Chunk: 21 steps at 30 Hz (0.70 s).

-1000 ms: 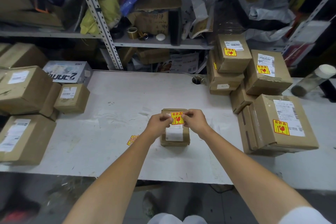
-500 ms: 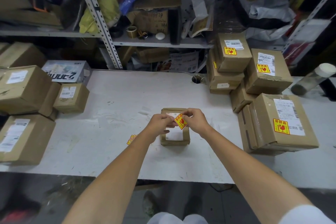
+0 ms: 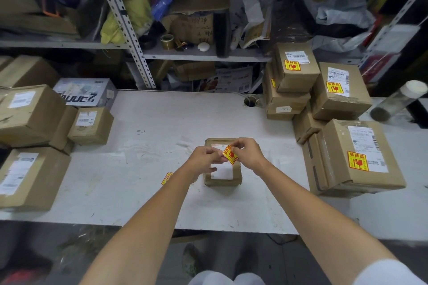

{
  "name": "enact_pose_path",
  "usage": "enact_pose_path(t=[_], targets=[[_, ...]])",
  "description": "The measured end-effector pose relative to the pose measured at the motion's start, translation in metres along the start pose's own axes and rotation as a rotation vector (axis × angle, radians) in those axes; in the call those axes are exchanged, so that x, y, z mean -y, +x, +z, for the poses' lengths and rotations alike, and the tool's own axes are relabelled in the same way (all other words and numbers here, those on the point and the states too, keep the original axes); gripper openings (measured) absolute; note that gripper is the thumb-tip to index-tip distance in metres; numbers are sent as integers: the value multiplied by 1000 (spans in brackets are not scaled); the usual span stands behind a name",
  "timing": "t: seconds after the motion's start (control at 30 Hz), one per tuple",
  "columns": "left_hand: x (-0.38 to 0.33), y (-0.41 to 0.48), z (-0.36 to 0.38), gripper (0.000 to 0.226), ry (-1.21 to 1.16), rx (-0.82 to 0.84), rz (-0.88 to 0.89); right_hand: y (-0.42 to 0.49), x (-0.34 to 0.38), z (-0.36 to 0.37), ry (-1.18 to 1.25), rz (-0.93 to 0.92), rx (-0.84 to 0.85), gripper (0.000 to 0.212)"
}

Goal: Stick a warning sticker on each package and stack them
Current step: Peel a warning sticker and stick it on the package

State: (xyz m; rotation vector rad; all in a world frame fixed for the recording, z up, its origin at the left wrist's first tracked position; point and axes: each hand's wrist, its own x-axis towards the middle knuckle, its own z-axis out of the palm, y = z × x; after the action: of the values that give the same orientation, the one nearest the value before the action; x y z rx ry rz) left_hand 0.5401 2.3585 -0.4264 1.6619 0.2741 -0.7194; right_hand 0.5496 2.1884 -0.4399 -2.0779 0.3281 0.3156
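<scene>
Sticker step: left hand (image 3: 203, 157) and right hand (image 3: 249, 154) each hold a pinching grip on the tilted yellow warning sticker (image 3: 230, 154), just above the small package (image 3: 222, 177) at mid-desk (image 3: 162, 122) — probably peeling its backing, hard to see. Next — press it flat on the package, then stack.

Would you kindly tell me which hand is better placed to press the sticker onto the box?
Probably the right. The right hand pinches the sticker by its upper edge over the box, while the left hand only holds its left edge, seemingly peeling backing.
</scene>
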Motion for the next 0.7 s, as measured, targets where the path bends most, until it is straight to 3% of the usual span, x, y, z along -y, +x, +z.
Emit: enact_pose_path(t=[0.43,0.7], targets=[[1,2,0,6,52,-93,-7,0,1,4,50,26,36,9],[3,3,0,11,104,-193,23,-3,1,6,126,58,73,10]])
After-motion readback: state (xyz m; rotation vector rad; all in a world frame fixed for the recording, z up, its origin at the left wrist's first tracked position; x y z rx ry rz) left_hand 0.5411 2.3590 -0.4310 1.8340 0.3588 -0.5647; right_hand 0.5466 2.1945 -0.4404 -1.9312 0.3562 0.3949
